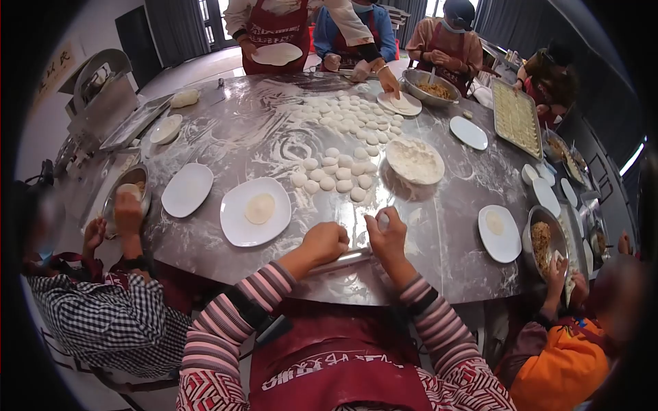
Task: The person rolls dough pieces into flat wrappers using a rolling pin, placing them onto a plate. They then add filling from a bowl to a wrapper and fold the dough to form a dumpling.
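Note:
My left hand (326,244) is closed in a fist low over the floured steel table (205,257), knuckles facing right. Close beside it, my right hand (388,238) is curled with the thumb up around a small pale, rounded piece (383,219); I cannot tell what it is. A shiny rolling pin (348,258) lies just below both hands, its left end near my left wrist. Several floured dough pieces (344,173) sit beyond my hands. To their right is a shallow bowl of flour (415,160); on the left, a white plate (235,216) carries a round dough wrapper (260,209).
A person in checked sleeves (110,322) works on the left, another in orange (562,363) on the right beside a bowl of filling (541,246). Across the table, a person's hand (389,83) reaches to stacked wrappers. A filled tray (517,118) stands far right.

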A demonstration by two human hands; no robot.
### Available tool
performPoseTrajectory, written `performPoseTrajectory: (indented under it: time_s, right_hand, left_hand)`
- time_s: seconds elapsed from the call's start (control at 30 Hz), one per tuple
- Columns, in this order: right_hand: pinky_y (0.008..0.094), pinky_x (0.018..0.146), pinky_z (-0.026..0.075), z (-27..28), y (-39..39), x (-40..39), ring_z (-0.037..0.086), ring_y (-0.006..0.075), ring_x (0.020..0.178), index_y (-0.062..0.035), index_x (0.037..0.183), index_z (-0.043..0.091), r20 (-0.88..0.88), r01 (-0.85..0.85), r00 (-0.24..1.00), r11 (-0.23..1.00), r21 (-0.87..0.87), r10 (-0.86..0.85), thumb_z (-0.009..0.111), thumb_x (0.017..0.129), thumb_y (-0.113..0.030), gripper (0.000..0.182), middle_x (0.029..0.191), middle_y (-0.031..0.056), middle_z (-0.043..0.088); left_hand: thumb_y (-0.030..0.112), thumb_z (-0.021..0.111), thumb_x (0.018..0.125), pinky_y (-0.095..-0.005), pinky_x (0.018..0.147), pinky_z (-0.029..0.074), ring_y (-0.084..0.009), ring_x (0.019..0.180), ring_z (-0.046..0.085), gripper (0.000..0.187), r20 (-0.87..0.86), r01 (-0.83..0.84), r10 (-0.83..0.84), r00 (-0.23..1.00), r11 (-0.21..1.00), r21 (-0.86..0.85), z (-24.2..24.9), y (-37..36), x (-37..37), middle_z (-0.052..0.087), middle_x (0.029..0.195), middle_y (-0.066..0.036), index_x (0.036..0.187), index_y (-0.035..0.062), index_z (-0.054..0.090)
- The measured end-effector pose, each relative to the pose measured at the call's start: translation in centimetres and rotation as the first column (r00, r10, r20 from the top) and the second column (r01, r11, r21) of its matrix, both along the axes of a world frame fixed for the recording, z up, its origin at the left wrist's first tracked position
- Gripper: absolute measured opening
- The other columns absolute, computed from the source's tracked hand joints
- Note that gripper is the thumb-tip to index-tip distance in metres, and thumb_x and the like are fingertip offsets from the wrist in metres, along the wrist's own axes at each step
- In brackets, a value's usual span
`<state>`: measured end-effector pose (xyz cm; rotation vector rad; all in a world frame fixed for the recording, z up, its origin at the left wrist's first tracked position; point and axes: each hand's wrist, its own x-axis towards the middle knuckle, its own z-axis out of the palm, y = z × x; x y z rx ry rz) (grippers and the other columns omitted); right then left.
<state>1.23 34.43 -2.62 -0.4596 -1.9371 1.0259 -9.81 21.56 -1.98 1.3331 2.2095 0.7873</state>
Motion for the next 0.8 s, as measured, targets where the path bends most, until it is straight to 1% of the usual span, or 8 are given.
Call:
performPoseTrajectory:
  time_s: [0.07,0.13,0.2,0.3,0.43,0.53,0.7,0.8]
  right_hand:
    - [0.0319,0.045,0.040,-1.2,-0.4,1.8,0.053,0.0212,0.046,-0.0038,0.076,0.049,-0.060,0.070,0.996,0.990,0.123,-0.063,0.068,0.073,-0.007,0.020,0.055,0.0122,0.051]
    - [0.0333,0.046,0.041,-1.2,-1.9,4.3,0.054,0.0229,0.048,-0.0037,0.076,0.049,-0.067,0.080,0.995,0.994,0.080,-0.075,0.068,0.073,-0.007,0.020,0.056,0.0128,0.052]
    - [0.0356,0.048,0.042,-0.8,-2.2,4.5,0.055,0.0296,0.050,-0.0032,0.078,0.049,-0.024,0.042,0.999,0.999,-0.022,-0.043,0.068,0.073,-0.006,0.020,0.057,0.0143,0.053]
    - [0.0381,0.049,0.043,-0.2,-0.9,1.0,0.058,0.0355,0.056,-0.0033,0.080,0.048,-0.034,0.111,0.994,0.989,0.095,-0.108,0.066,0.075,-0.007,0.019,0.060,0.0181,0.054]
    - [0.0384,0.048,0.043,-0.1,-1.0,1.2,0.058,0.0345,0.054,-0.0035,0.080,0.048,-0.013,0.134,0.991,0.981,0.138,-0.133,0.068,0.073,-0.007,0.021,0.060,0.0176,0.054]
    - [0.0359,0.050,0.046,-0.3,-2.4,5.0,0.059,0.0290,0.053,-0.0034,0.079,0.048,-0.007,0.102,0.995,0.984,0.144,-0.102,0.070,0.070,-0.003,0.024,0.060,0.0139,0.054]
    - [0.0398,0.048,0.042,-0.3,-0.6,0.3,0.056,0.0384,0.055,-0.0036,0.082,0.048,0.020,0.120,0.992,0.987,0.110,-0.123,0.066,0.075,-0.008,0.020,0.062,0.0197,0.055]
    - [0.0393,0.048,0.043,-0.7,-0.4,0.1,0.055,0.0379,0.054,-0.0036,0.082,0.048,0.005,0.124,0.992,0.984,0.132,-0.125,0.066,0.074,-0.007,0.021,0.062,0.0195,0.054]
  left_hand:
    - [0.014,0.062,0.068,-0.0366,0.068,0.048,-0.0283,0.072,0.062,0.011,0.032,-0.010,0.011,0.999,1.000,-0.019,-0.4,-0.8,-0.2,0.065,0.075,-0.013,0.075,0.0067,0.067]
    - [0.013,0.061,0.068,-0.0368,0.067,0.048,-0.0276,0.074,0.062,0.010,0.111,-0.092,0.090,0.990,0.996,0.015,-0.9,-1.8,-0.1,0.064,0.075,-0.012,0.075,0.0065,0.064]
    - [0.014,0.060,0.068,-0.0376,0.067,0.047,-0.0281,0.075,0.062,0.010,0.131,-0.059,0.061,0.990,0.998,-0.016,-1.1,-2.1,0.1,0.064,0.075,-0.012,0.074,0.0066,0.062]
    - [0.017,0.060,0.070,-0.0388,0.068,0.046,-0.0301,0.076,0.061,0.011,0.009,-0.100,0.101,0.995,0.992,-0.074,0.0,-0.9,1.1,0.063,0.075,-0.014,0.075,0.0066,0.061]
    - [0.016,0.061,0.070,-0.0390,0.067,0.046,-0.0301,0.074,0.061,0.012,0.092,0.121,-0.117,0.989,0.992,-0.041,-0.7,-0.4,-0.5,0.062,0.075,-0.014,0.075,0.0050,0.059]
    - [0.015,0.062,0.071,-0.0393,0.066,0.045,-0.0304,0.072,0.060,0.012,0.062,0.051,-0.053,0.997,0.998,0.037,-1.4,-1.4,-0.9,0.061,0.074,-0.013,0.074,0.0048,0.057]
    - [0.016,0.061,0.075,-0.0381,0.064,0.044,-0.0302,0.071,0.059,0.015,-0.026,0.063,-0.064,0.998,0.998,-0.019,-0.4,-1.1,0.1,0.060,0.073,-0.014,0.081,0.0037,0.055]
    - [0.016,0.061,0.076,-0.0372,0.063,0.045,-0.0285,0.070,0.059,0.015,0.011,0.120,-0.121,0.993,0.992,0.047,-1.9,-0.7,-0.6,0.059,0.071,-0.014,0.084,0.0044,0.056]
